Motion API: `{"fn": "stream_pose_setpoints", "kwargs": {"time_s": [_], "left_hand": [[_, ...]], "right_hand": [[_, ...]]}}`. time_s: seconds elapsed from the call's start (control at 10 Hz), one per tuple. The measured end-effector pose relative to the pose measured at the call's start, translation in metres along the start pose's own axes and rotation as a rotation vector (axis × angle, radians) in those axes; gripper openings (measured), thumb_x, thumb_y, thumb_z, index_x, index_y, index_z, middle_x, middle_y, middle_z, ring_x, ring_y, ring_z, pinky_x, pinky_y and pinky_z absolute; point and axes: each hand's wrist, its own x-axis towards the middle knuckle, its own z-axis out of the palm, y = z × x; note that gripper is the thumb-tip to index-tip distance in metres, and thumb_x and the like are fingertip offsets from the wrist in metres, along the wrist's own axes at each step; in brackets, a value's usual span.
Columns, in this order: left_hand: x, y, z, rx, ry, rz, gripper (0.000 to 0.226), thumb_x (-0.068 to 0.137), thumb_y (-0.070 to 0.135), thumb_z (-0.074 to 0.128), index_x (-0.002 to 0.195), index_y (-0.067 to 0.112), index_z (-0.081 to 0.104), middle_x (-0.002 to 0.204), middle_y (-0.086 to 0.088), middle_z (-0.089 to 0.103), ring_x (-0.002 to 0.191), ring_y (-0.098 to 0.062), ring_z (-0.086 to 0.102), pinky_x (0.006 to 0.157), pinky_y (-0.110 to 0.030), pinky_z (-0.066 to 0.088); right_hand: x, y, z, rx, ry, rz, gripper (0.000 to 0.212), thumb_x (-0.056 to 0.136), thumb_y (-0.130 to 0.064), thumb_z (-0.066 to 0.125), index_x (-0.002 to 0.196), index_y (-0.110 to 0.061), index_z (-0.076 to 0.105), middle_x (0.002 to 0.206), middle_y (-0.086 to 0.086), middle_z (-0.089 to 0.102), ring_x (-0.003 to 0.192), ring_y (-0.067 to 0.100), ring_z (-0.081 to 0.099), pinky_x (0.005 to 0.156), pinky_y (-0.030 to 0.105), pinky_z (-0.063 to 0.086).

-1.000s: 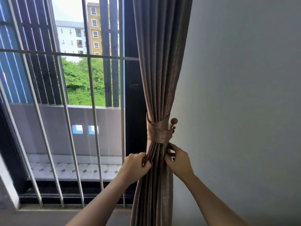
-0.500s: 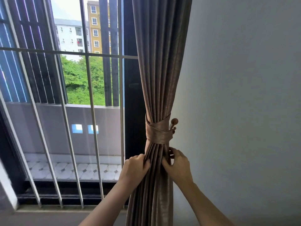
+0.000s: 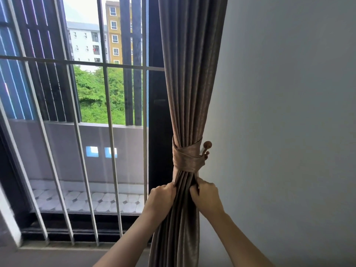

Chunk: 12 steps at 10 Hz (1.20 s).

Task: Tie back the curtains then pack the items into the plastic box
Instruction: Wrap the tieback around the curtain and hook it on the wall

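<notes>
Curtain point(image 3: 189, 78) hangs gathered beside the wall, its tieback point(image 3: 185, 158) wrapped round and hooked. Left hand point(image 3: 160, 197) and right hand point(image 3: 207, 195) pinch folds just below. Packing looks undone; no box shows.

You are in a room of a home, it seems an upper-floor flat: a pleated curtain point(image 3: 189, 83) hangs beside a barred window point(image 3: 110, 135), with a tiled balcony point(image 3: 104, 201) and apartment blocks point(image 3: 115, 35) outside.
</notes>
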Motion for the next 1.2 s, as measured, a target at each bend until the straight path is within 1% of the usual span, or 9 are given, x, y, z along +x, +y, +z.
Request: {"fn": "stream_pose_setpoints", "kwargs": {"time_s": [0.1, 0.2, 0.4, 0.6, 0.7, 0.8, 0.9, 1.0, 1.2], "left_hand": [[0.01, 0.007, -0.01, -0.001, 0.061, 0.04, 0.032, 0.093, 0.03, 0.047, 0.078, 0.006, 0.061, 0.069, -0.007, 0.065, 0.064, -0.025, 0.062, 0.063, -0.036, 0.049], [0.02, 0.007, -0.014, 0.019, 0.098, 0.038, 0.035, 0.096, 0.034, 0.045, 0.085, 0.007, 0.064, 0.074, -0.007, 0.067, 0.069, -0.026, 0.063, 0.068, -0.039, 0.05], [0.01, 0.01, -0.001, 0.067, -0.087, 0.002, 0.039, 0.101, 0.028, 0.028, 0.121, 0.009, 0.056, 0.113, -0.01, 0.064, 0.104, -0.029, 0.059, 0.087, -0.032, 0.042], [0.018, 0.019, -0.012, 0.204, -0.18, -0.018, 0.039, 0.102, 0.027, 0.025, 0.119, 0.006, 0.052, 0.114, -0.017, 0.062, 0.103, -0.032, 0.057, 0.086, -0.036, 0.042], [0.046, 0.021, -0.04, 0.269, -0.13, 0.043, 0.038, 0.101, 0.031, 0.027, 0.109, 0.007, 0.055, 0.104, -0.017, 0.064, 0.096, -0.035, 0.059, 0.078, -0.039, 0.042], [0.048, 0.021, -0.089, 0.278, -0.003, 0.012, 0.039, 0.1, 0.033, 0.029, 0.1, 0.006, 0.057, 0.096, -0.017, 0.065, 0.09, -0.035, 0.061, 0.071, -0.035, 0.04], [0.026, 0.015, -0.126, 0.328, 0.111, 0.049, 0.037, 0.101, 0.029, 0.032, 0.093, 0.003, 0.058, 0.086, -0.017, 0.066, 0.082, -0.037, 0.063, 0.069, -0.037, 0.044], [0.022, 0.009, -0.133, 0.319, 0.196, 0.087, 0.035, 0.101, 0.029, 0.034, 0.086, 0.004, 0.056, 0.078, -0.016, 0.065, 0.075, -0.038, 0.062, 0.063, -0.036, 0.04], [0.001, -0.026, -0.142, 0.342, 0.235, -0.051, 0.033, 0.099, 0.029, 0.037, 0.107, 0.005, 0.058, 0.104, -0.019, 0.066, 0.091, -0.042, 0.063, 0.074, -0.042, 0.047]], "right_hand": [[0.016, -0.001, -0.013, -0.016, 0.071, -0.002, 0.019, 0.092, -0.025, 0.053, 0.092, -0.008, 0.062, 0.079, 0.004, 0.066, 0.063, 0.017, 0.06, 0.063, 0.023, 0.039], [0.022, 0.0, -0.011, -0.101, 0.095, -0.004, 0.021, 0.096, -0.02, 0.047, 0.093, -0.005, 0.061, 0.083, 0.009, 0.069, 0.064, 0.019, 0.06, 0.063, 0.022, 0.043], [0.013, -0.001, 0.003, -0.216, 0.028, -0.034, 0.02, 0.095, -0.015, 0.042, 0.101, -0.005, 0.058, 0.082, 0.007, 0.068, 0.061, 0.014, 0.052, 0.06, 0.016, 0.035], [0.018, -0.009, -0.02, -0.207, -0.097, 0.014, 0.022, 0.095, -0.019, 0.04, 0.099, -0.005, 0.057, 0.089, 0.013, 0.068, 0.079, 0.029, 0.065, 0.063, 0.025, 0.039], [0.033, -0.016, -0.044, -0.132, 0.033, 0.042, 0.021, 0.085, -0.02, 0.051, 0.096, -0.006, 0.061, 0.088, 0.012, 0.068, 0.083, 0.03, 0.065, 0.068, 0.027, 0.043], [0.033, -0.052, -0.051, -0.017, 0.293, -0.007, 0.022, 0.084, -0.017, 0.055, 0.1, -0.007, 0.065, 0.092, 0.01, 0.07, 0.083, 0.026, 0.066, 0.073, 0.028, 0.046], [0.017, -0.094, -0.049, 0.077, 0.308, -0.108, 0.023, 0.088, -0.018, 0.053, 0.104, -0.009, 0.066, 0.095, 0.009, 0.071, 0.085, 0.023, 0.066, 0.076, 0.026, 0.046], [0.017, -0.117, -0.048, 0.149, 0.294, -0.148, 0.023, 0.092, -0.02, 0.049, 0.102, -0.009, 0.067, 0.093, 0.008, 0.072, 0.084, 0.02, 0.066, 0.073, 0.02, 0.042], [0.013, -0.152, 0.003, 0.178, 0.203, -0.274, 0.029, 0.095, -0.019, 0.045, 0.109, -0.004, 0.066, 0.108, 0.014, 0.069, 0.1, 0.027, 0.063, 0.09, 0.034, 0.046]]}}
